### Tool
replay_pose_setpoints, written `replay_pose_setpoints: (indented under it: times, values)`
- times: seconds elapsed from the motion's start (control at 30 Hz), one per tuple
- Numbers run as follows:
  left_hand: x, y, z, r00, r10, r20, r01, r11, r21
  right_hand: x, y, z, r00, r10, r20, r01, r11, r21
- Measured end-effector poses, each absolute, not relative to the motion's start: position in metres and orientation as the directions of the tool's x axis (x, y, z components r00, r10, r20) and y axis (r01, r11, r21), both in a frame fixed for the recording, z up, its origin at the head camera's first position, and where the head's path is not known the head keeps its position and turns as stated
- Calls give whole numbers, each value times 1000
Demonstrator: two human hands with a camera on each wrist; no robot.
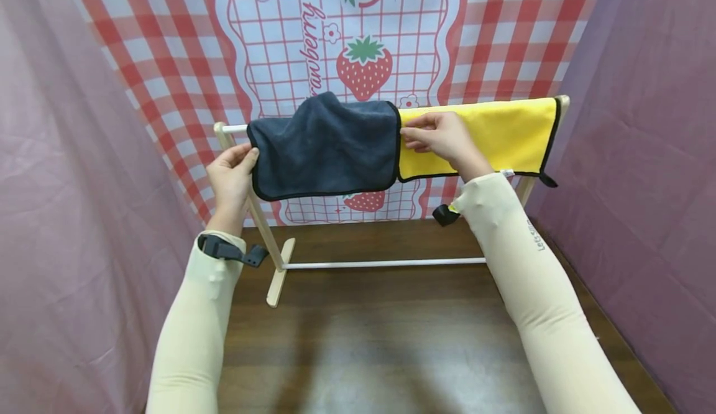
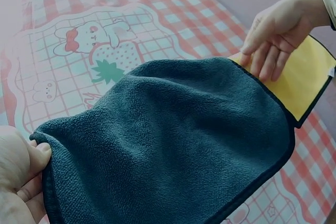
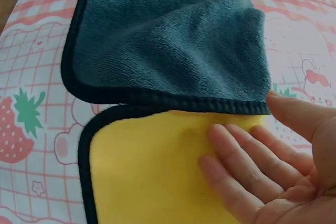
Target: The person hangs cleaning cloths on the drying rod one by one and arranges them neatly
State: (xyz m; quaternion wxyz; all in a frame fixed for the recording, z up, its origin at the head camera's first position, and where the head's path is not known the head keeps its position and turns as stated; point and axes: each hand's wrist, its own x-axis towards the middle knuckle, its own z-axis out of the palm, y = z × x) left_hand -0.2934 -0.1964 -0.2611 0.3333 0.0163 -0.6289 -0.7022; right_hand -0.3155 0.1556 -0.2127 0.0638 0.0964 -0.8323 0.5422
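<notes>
A dark grey towel (image 1: 330, 159) with black edging hangs over the top bar of a wooden rack (image 1: 261, 227), bunched up in a hump along its top. My left hand (image 1: 228, 174) pinches its left edge between thumb and fingers. Beside it on the same bar hangs a yellow towel (image 1: 511, 131), also edged in black. My right hand (image 1: 444, 135) is at the seam where the two towels meet. In the right wrist view its fingers (image 3: 247, 166) are loosely extended over the yellow cloth, and the thumb tip is at the grey towel's upper corner.
A white lower bar (image 1: 380, 264) joins the rack's feet above the brown wooden floor (image 1: 358, 339). Behind hangs a red checked strawberry cloth (image 1: 419, 16). Pinkish drapes (image 1: 643, 171) stand on both sides. A black strap end (image 1: 445, 215) dangles below my right wrist.
</notes>
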Motion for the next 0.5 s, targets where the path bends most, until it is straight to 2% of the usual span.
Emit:
replay_pose_setpoints:
  times: [0.1,0.27,0.5]
  values:
    - [-293,-196,-261,-782,-485,391,444,7,896,-316,152,-217,-973,-115,199,-228,384,-895]
    - [-291,-197,-258,-788,-478,388,429,27,903,-318,144,-223,-972,-79,223,-237,330,-914]
    - [-291,-199,-251,-796,-459,394,426,36,904,-321,136,-221,-969,-40,244,-248,199,-948]
